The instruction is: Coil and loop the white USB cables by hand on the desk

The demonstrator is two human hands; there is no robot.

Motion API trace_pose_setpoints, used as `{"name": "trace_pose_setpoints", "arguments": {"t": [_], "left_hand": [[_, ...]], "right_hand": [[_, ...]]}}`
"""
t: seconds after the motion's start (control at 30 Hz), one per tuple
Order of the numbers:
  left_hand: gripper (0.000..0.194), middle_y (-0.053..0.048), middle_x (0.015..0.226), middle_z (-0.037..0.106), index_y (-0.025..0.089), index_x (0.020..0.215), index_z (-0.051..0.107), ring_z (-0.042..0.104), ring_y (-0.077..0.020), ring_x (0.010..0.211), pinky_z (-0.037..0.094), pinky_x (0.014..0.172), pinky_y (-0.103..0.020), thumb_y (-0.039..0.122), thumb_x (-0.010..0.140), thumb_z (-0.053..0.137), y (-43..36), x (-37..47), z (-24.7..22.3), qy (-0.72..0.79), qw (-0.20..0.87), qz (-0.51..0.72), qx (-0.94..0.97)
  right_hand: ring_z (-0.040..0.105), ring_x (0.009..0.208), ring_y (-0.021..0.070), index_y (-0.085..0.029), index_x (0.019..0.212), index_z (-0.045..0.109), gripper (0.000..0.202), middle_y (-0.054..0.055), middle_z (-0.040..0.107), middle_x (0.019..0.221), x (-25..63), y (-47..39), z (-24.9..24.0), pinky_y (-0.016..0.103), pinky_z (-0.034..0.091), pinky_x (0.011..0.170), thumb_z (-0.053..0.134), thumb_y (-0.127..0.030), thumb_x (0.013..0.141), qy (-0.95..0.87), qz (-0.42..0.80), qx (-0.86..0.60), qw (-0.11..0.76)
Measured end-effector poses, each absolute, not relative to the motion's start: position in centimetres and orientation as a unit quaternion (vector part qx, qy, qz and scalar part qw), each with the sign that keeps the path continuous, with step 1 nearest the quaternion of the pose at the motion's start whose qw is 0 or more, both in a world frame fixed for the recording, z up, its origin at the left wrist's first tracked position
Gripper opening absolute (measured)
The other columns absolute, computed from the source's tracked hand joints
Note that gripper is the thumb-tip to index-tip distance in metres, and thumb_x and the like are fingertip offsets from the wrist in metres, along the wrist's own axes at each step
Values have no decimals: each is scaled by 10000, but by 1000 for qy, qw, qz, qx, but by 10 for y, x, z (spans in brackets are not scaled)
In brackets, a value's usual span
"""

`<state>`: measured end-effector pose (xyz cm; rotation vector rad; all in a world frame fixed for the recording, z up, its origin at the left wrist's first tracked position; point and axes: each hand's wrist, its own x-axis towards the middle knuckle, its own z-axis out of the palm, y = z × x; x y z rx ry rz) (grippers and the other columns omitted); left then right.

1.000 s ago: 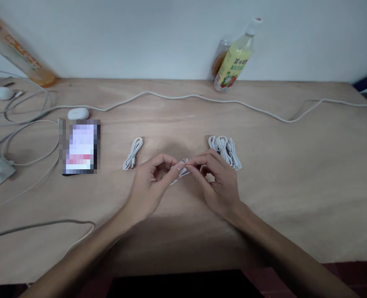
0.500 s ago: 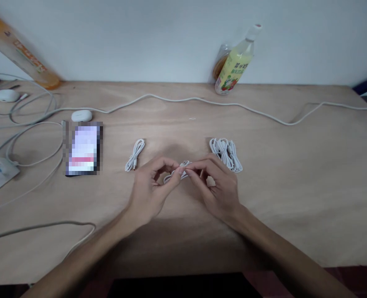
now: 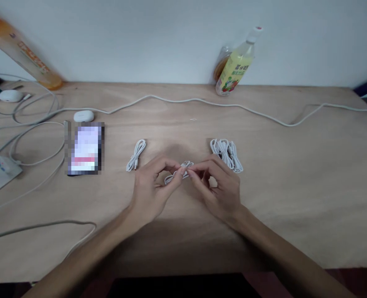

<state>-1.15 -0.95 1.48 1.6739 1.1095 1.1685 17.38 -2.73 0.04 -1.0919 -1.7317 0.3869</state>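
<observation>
A small coiled white cable [image 3: 170,179] is at the middle of the desk, partly covered by my fingers. My left hand [image 3: 155,184] is closed in a pinch at the coil's middle, thumb against forefinger. From the other side my right hand [image 3: 217,182] pinches at the same spot, its fingertips almost meeting the left ones. What lies between the right fingertips is too small to make out. Left of my hands rests another bundled white cable [image 3: 136,155]. Several more bundled white cables [image 3: 225,152] lie side by side just beyond my right hand.
A phone [image 3: 85,149] and a white earbud case [image 3: 83,116] lie left. A long white cord [image 3: 177,100] crosses the back of the wooden desk. A yellow-labelled bottle [image 3: 236,66] and an orange bottle [image 3: 25,56] lean at the wall. A tiny white loop [image 3: 193,119] lies mid-desk.
The whole view has shifted slightly. Both hands keep their pinch at the coiled cable, with only a small shift of the fingertips.
</observation>
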Motion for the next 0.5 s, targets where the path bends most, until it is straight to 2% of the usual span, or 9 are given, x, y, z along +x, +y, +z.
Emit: {"name": "trace_pose_setpoints", "arguments": {"t": [0.27, 0.5], "left_hand": [[165, 4, 761, 693, 222, 860, 745, 595, -161, 704, 450, 662, -316, 303, 1003, 737, -10, -10, 21, 461, 427, 453, 633], [153, -1, 801, 743, 221, 864, 755, 645, -154, 735, 485, 692, -301, 273, 1007, 746, -9, -10, 18, 445, 414, 462, 646]], "right_hand": [[592, 648, 132, -247, 980, 714, 135, -5, 699, 849, 175, -27, 6, 276, 501, 531, 694, -120, 1022, -699, 176, -467, 513], [615, 679, 135, -252, 1017, 731, 124, 4, 716, 895, 175, -29, 7, 277, 514, 547, 684, -139, 1037, -691, 221, -471, 501]]}}
